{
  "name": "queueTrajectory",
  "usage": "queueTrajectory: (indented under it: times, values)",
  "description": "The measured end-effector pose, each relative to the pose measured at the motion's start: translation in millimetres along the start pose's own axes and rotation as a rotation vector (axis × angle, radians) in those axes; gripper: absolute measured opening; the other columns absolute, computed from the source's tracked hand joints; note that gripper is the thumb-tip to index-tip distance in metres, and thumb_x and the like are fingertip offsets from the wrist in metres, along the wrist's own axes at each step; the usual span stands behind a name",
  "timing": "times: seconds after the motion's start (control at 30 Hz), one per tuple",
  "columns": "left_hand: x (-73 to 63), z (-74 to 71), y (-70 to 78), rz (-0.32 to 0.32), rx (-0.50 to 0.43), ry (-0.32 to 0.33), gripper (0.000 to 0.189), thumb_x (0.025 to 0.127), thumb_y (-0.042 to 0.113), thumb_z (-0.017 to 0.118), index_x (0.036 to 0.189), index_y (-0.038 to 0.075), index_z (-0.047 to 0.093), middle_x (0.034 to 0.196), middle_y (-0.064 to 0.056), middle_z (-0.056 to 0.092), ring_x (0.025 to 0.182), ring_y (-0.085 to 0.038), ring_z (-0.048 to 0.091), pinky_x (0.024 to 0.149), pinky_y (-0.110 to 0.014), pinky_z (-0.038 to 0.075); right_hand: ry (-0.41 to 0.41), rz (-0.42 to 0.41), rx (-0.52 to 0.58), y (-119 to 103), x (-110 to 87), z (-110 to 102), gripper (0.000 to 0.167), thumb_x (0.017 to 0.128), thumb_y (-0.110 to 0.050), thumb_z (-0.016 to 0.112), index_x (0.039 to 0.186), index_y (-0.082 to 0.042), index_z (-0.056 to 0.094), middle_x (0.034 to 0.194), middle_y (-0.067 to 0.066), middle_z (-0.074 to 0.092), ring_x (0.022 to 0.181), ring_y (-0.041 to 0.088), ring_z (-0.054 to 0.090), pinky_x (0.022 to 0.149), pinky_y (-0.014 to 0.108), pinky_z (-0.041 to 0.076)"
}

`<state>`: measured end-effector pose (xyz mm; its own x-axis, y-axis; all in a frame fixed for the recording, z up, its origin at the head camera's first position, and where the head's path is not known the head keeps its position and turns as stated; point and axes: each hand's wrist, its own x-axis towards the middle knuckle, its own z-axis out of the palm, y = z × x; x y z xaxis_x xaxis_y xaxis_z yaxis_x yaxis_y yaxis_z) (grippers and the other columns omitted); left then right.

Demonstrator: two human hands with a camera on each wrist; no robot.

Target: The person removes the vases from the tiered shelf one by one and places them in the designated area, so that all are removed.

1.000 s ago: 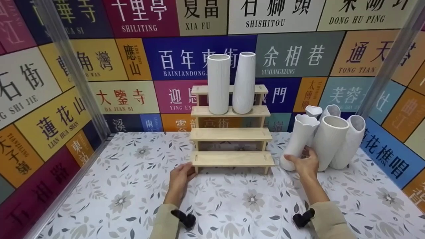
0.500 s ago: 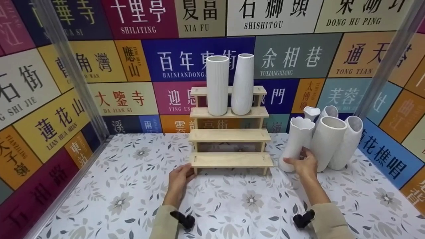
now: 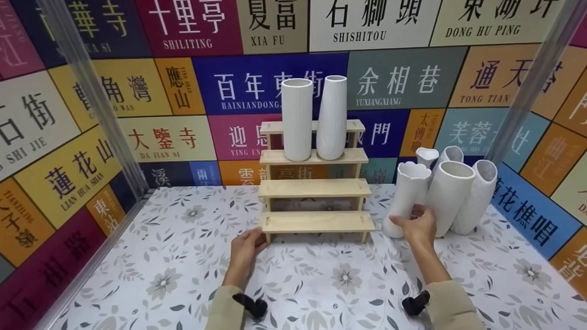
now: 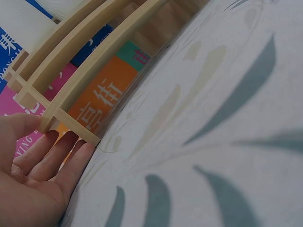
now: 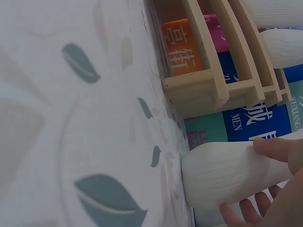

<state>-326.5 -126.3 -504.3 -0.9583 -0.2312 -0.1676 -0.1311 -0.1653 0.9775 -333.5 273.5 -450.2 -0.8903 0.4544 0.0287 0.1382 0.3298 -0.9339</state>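
Observation:
A stepped wooden display stand (image 3: 316, 223) has several shelves. My left hand (image 3: 245, 250) grips the left end of its lowest shelf; in the left wrist view the thumb lies over the board and the fingers (image 4: 75, 170) are under it, by the leg. My right hand (image 3: 419, 229) holds a white vase with a scalloped rim (image 3: 409, 192) low on its body, thumb on the left side and fingers round the right. Its base is down at the tablecloth in the right wrist view. A ribbed white vase (image 3: 297, 121) and a slim white vase (image 3: 332, 119) stand on an upper shelf.
Crowded beside the held vase are a wide white vase (image 3: 449, 197), a slant-mouthed one (image 3: 477, 197) and others behind. Clear upright posts (image 3: 98, 105) stand at both sides. A sign-patterned wall (image 3: 270, 64) backs the floral tablecloth (image 3: 302, 284).
The scalloped vase, leaning right a second ago, has come more upright in my right hand. My left hand stays at the stand's end. The head view has shifted slightly.

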Motion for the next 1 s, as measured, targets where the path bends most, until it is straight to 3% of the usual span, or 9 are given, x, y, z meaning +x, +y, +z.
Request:
queueTrajectory:
  times: [0.3, 0.7, 1.0]
  values:
    - [-2.1, -1.0, 1.0, 0.02, -0.013, -0.011, 0.041, 0.102, 0.023, 0.057, 0.13, -0.007, 0.059, 0.128, -0.029, 0.064, 0.121, -0.036, 0.065, 0.1, -0.036, 0.059, 0.027, 0.009, -0.022, 3.1, 1.5, 3.4, 0.075, 0.088, -0.017, 0.076, 0.147, 0.002, 0.034, 0.144, 0.026, 0.046, 0.132, 0.04, 0.046, 0.118, 0.055, 0.04]
    - [-2.7, 0.1, -0.1, 0.048, -0.076, -0.025, 0.039, 0.102, 0.018, 0.057, 0.129, -0.011, 0.058, 0.126, -0.031, 0.064, 0.117, -0.036, 0.066, 0.1, -0.037, 0.06, 0.201, -0.058, -0.022, 5.6, 6.4, 0.1, 0.062, 0.08, -0.009, 0.08, 0.135, 0.002, 0.052, 0.131, 0.025, 0.06, 0.123, 0.039, 0.056, 0.107, 0.049, 0.043]
    - [0.2, 0.5, 0.8, -0.003, -0.034, 0.005, 0.039, 0.102, 0.021, 0.057, 0.13, -0.007, 0.059, 0.127, -0.028, 0.066, 0.119, -0.033, 0.066, 0.1, -0.035, 0.06, 0.243, -0.051, -0.009, 5.2, 7.3, -0.7, 0.059, 0.081, -0.008, 0.079, 0.133, 0.002, 0.053, 0.129, 0.024, 0.061, 0.122, 0.039, 0.056, 0.105, 0.048, 0.044]
